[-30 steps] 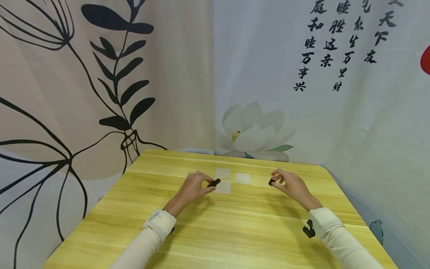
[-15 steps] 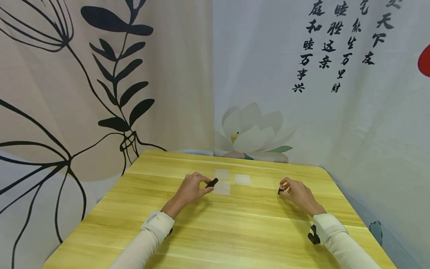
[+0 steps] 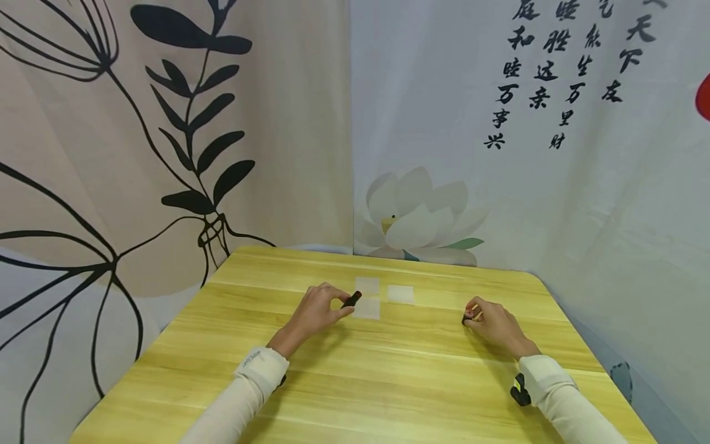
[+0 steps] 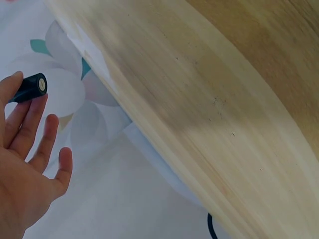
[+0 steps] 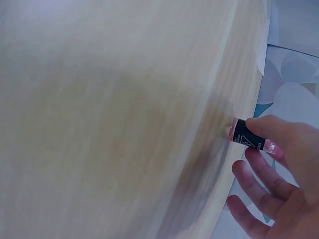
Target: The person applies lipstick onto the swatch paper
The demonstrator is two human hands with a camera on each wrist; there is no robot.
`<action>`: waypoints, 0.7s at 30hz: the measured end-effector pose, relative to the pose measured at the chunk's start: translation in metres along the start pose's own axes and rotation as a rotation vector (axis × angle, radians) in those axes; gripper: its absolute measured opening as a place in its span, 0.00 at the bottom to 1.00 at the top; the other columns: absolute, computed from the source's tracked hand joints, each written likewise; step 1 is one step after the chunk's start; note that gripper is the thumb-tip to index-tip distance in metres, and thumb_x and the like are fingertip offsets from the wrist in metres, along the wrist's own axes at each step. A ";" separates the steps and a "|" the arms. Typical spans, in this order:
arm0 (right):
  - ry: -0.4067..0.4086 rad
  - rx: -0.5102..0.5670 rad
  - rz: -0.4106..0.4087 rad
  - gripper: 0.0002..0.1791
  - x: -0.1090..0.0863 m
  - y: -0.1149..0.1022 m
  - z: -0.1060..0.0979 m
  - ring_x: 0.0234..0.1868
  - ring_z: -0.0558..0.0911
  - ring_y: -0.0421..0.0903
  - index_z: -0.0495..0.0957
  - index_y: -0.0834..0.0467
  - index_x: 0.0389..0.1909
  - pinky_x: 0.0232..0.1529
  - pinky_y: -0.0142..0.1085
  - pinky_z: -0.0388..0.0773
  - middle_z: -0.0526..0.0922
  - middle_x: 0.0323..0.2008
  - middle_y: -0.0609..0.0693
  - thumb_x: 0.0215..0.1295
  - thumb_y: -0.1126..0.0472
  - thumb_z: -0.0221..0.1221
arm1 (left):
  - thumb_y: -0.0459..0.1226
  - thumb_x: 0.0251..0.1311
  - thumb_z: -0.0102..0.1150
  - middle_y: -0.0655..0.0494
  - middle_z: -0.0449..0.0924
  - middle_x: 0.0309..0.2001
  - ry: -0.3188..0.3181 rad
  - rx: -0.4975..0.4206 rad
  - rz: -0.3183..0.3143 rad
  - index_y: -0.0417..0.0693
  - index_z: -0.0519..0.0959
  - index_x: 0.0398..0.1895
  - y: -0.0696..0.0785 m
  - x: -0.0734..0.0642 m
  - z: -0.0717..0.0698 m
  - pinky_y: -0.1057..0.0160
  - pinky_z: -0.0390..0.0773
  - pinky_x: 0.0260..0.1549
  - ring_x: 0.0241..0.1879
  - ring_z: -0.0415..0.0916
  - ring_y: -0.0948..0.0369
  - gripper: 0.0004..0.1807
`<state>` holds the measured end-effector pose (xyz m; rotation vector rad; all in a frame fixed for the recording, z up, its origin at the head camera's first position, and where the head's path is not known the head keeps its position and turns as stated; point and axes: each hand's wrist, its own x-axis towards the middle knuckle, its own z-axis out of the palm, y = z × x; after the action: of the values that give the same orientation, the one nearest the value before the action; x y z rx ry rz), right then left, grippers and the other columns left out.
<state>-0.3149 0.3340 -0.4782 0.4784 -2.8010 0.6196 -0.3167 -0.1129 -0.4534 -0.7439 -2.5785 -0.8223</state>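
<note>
In the head view my left hand (image 3: 315, 312) pinches a small dark cylinder (image 3: 352, 299) between thumb and fingertips, above the pale squares. The left wrist view shows this cylinder (image 4: 30, 88) with a pale round end, the other fingers spread away from it. On the right side of the table, my right hand (image 3: 495, 322) holds a small tube (image 5: 247, 135) by thumb and fingertips. It has a black label with white print and pinkish ends. Whether the tube touches the wood, I cannot tell.
Three pale squares (image 3: 400, 294) lie flat near the back of the yellow wooden table (image 3: 388, 376). Behind it hang cloths (image 3: 299, 123) with plant prints and writing. A dark band-like device (image 3: 520, 390) is at the right wrist.
My right hand has moved right and toward me, carrying the small tube lower, away from the pale squares. The left hand has stayed nearly in place with the dark cylinder.
</note>
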 end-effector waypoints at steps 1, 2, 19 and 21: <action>0.000 -0.001 0.003 0.13 0.000 0.000 -0.001 0.38 0.86 0.49 0.80 0.57 0.46 0.37 0.48 0.82 0.88 0.40 0.51 0.66 0.61 0.71 | 0.43 0.61 0.76 0.60 0.90 0.41 0.001 -0.002 0.001 0.50 0.91 0.46 0.000 0.001 0.000 0.43 0.71 0.59 0.50 0.80 0.55 0.13; 0.000 -0.002 0.001 0.12 0.000 0.000 -0.001 0.38 0.86 0.49 0.80 0.57 0.46 0.37 0.48 0.82 0.88 0.40 0.50 0.66 0.61 0.71 | 0.43 0.61 0.76 0.61 0.90 0.41 0.002 0.000 0.003 0.50 0.91 0.46 0.001 0.001 -0.001 0.44 0.71 0.58 0.50 0.80 0.55 0.13; 0.176 -0.035 -0.120 0.32 0.009 -0.024 -0.002 0.50 0.83 0.61 0.77 0.63 0.65 0.40 0.51 0.83 0.84 0.54 0.60 0.64 0.56 0.74 | 0.46 0.63 0.73 0.61 0.89 0.42 -0.005 -0.006 0.011 0.51 0.90 0.48 0.007 0.003 0.003 0.45 0.71 0.58 0.50 0.80 0.56 0.14; 0.199 -0.019 -0.159 0.30 0.015 -0.034 0.001 0.50 0.84 0.60 0.79 0.63 0.64 0.40 0.51 0.84 0.85 0.54 0.59 0.64 0.55 0.74 | 0.46 0.64 0.73 0.61 0.89 0.42 0.000 -0.009 0.015 0.50 0.90 0.48 0.009 0.004 0.003 0.44 0.71 0.58 0.50 0.80 0.56 0.14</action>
<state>-0.3164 0.3008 -0.4622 0.5944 -2.5503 0.5723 -0.3152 -0.1027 -0.4500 -0.7654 -2.5676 -0.8300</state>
